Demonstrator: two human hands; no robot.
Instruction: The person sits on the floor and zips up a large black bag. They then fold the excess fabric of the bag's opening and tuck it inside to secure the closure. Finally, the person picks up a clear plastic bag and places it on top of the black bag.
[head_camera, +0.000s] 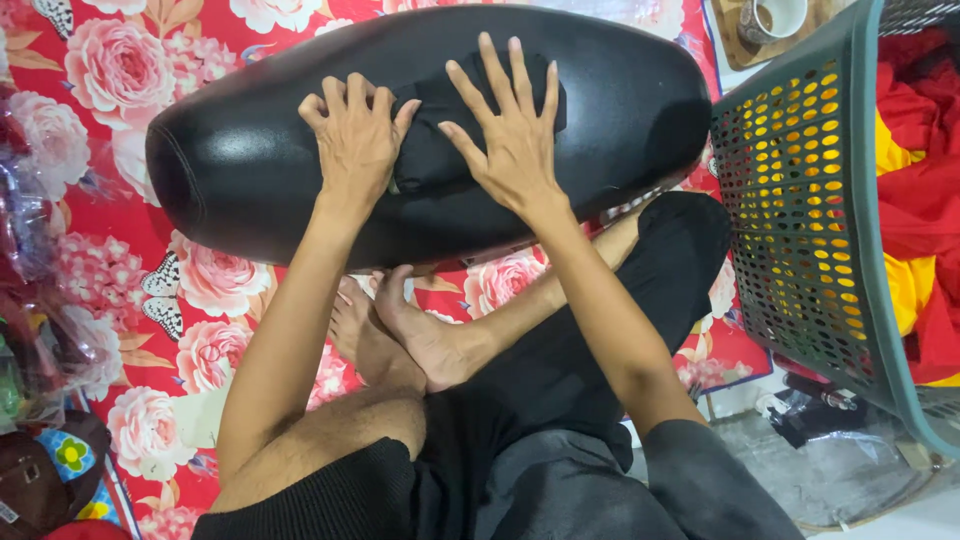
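A big glossy black cushion-like seat (250, 150) lies on the flowered red mat in front of my crossed legs. On its top rests a small folded black cloth (430, 150). My left hand (355, 140) presses flat on the cloth's left edge, fingers together. Pressing on the cloth's right part is my right hand (510, 135), fingers spread wide. Neither hand grips anything; both lie palm down.
A green perforated laundry basket (810, 200) with red and yellow fabric (915, 200) stands at the right. A cup on a wooden board (770, 20) sits at the top right. Plastic-wrapped items and bags (40, 330) crowd the left edge. The red floral mat (110, 70) covers the floor.
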